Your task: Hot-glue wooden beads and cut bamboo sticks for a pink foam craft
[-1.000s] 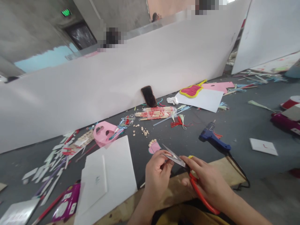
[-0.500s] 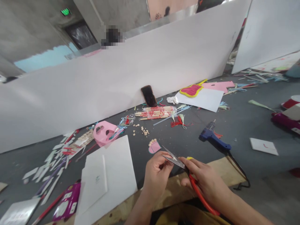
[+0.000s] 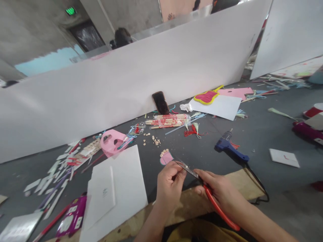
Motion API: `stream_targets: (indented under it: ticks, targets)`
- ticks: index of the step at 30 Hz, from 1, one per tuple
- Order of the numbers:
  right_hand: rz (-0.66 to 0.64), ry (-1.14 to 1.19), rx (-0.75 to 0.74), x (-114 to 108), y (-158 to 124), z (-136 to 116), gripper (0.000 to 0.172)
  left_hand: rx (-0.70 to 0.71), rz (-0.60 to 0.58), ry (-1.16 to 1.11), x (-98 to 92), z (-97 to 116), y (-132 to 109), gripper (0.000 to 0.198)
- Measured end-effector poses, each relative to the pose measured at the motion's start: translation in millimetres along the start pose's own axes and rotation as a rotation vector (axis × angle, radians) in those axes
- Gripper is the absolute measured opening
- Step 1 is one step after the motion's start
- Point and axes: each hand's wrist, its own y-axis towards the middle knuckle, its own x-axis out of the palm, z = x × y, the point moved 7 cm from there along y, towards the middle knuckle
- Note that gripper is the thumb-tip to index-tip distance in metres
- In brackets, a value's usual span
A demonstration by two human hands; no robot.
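Observation:
My right hand point(image 3: 217, 185) is wrapped round a pair of red-handled scissors point(image 3: 219, 211). Their blades point up and left, nearly together, with a tiny pale bit between them. Fingers pinched, my left hand point(image 3: 169, 186) is right at the blade tips; what it holds is too small to make out. Just beyond the left fingertips lies a small pink rounded piece point(image 3: 166, 158), topped with a cluster of beige bits. More small beige pieces point(image 3: 155, 141) are scattered behind it on the dark table.
A blue glue gun point(image 3: 230, 148) with a black cord lies at right. White sheets point(image 3: 121, 191) and a pink cut-out point(image 3: 114, 143) are at left. A phone point(image 3: 160, 103) leans on the white partition point(image 3: 141, 74), behind packed sticks point(image 3: 168, 121). A brown board point(image 3: 242, 185) edges my side.
The scissor blades have come closer together at my left fingertips. My right hand has closed a little on the handles; the table's contents stay put.

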Motion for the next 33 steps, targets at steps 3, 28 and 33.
stream_targets:
  ticks: [3,28,33]
  targets:
    - [0.012,-0.071,-0.003,-3.4,1.2,-1.5,0.037,-0.009,-0.012,0.044,-0.2,-2.5,-0.3,0.016]
    - [0.040,-0.184,-0.027,0.0,1.7,2.3,0.038,-0.168,-0.035,-0.025,5.0,-17.3,-1.0,0.017]
    - [0.018,-0.185,-0.028,0.6,-0.3,-0.8,0.043,-0.120,0.002,-0.055,2.9,-12.0,0.6,0.021]
